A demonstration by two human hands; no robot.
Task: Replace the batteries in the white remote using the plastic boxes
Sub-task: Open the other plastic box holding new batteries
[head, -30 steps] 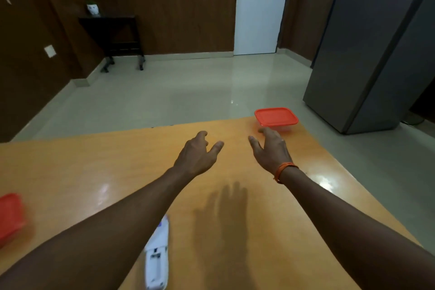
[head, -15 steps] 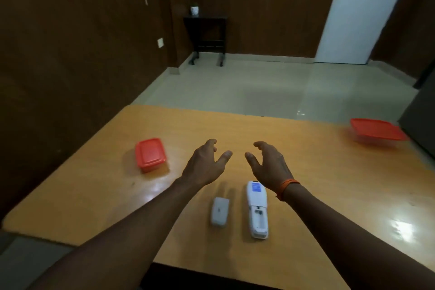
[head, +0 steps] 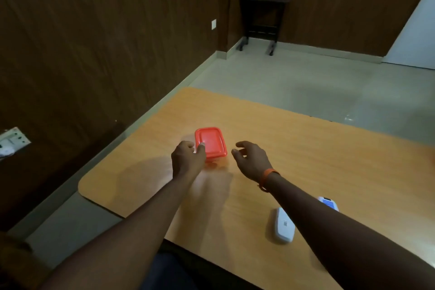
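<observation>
A small plastic box with a red lid (head: pixel 213 143) stands shut on the wooden table (head: pixel 306 148), left of centre. My left hand (head: pixel 187 160) is at its near left corner, fingers curled and thumb touching the lid's edge. My right hand (head: pixel 251 160) hovers just right of the box, fingers spread, holding nothing. The white battery cover (head: pixel 283 225) lies flat near the table's front edge. Behind my right forearm only the tip of the white remote (head: pixel 328 203) shows.
The table's rounded left corner (head: pixel 82 188) and front edge are close to the box. A dark wood wall runs along the left. A small black side table (head: pixel 261 21) stands far back on the tiled floor.
The view swung left. Both hands moved from above the remote to the red-lidded box, and my left thumb now touches its lid. The other red box has left the view.
</observation>
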